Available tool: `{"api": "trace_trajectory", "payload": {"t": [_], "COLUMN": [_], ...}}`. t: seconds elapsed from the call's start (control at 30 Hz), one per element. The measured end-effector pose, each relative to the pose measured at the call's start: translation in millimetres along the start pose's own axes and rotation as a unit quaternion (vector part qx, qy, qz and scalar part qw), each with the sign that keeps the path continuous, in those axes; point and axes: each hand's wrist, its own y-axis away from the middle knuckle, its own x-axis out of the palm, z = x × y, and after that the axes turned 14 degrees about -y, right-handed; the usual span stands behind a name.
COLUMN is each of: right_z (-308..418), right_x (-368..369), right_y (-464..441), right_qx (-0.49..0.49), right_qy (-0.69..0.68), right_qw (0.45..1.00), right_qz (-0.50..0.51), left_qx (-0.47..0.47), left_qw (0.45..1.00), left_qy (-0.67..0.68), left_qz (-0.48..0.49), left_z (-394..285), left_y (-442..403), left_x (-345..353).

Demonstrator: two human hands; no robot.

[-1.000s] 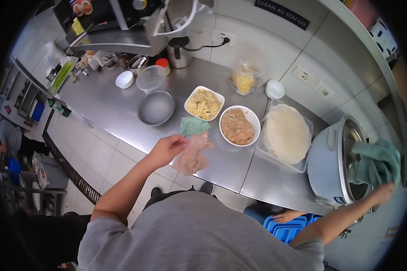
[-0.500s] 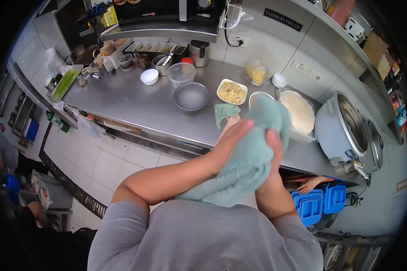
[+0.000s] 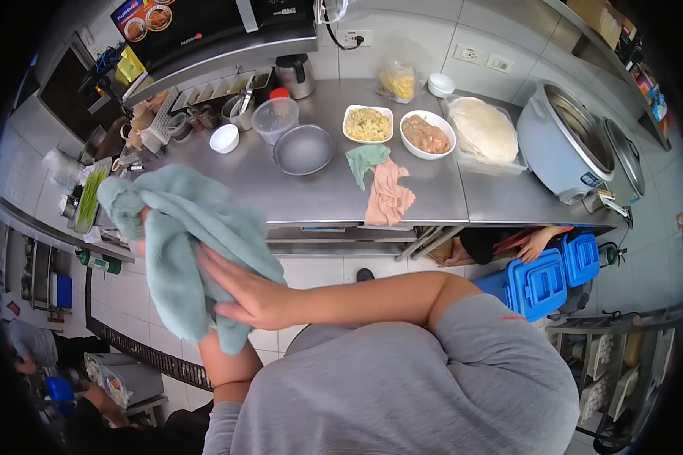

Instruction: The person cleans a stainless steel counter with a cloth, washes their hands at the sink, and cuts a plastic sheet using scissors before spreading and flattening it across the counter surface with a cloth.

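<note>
A pale green towel [image 3: 197, 243] is bunched around both my hands, left of centre and in front of the counter. My left hand [image 3: 144, 221] is mostly hidden under it, with only bits of skin showing at its far end; the cloth is wrapped round it. My right hand [image 3: 250, 294] presses and grips the near side of the towel, its fingertips partly under a fold. Away to the right, a small green cloth [image 3: 368, 161] and a pink cloth [image 3: 389, 196] lie on the steel counter [image 3: 311, 199], the pink one hanging over the front edge.
On the counter stand a grey metal bowl [image 3: 303, 149], a white dish of yellowish food [image 3: 368, 124], a bowl of minced meat [image 3: 428, 135], a tray of pale round wrappers [image 3: 483, 130] and a large cooker [image 3: 565, 144]. Someone's hand [image 3: 537, 244] rests near blue-lidded bins [image 3: 536, 286] below.
Both hands and the towel have swung from right of centre to the left. The pink cloth and the meat bowl now show fully. My view has shifted too.
</note>
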Motion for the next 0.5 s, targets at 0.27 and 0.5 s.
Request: {"api": "trace_trajectory", "payload": {"t": [0.27, 0.5], "right_z": [-191, -231], "right_x": [-315, -420], "right_y": [91, 74], "right_qx": [0.219, 0.320], "right_qy": [0.106, -0.186], "right_qw": [0.832, 0.713], "right_qz": [-0.498, -0.595], "left_qx": [0.043, 0.096], "left_qw": [0.987, 0.984], "left_qy": [-0.079, -0.016], "left_qz": [-0.131, -0.147], "left_z": [-4, 30], "left_y": [-84, -83], "left_x": [-22, 12]}}
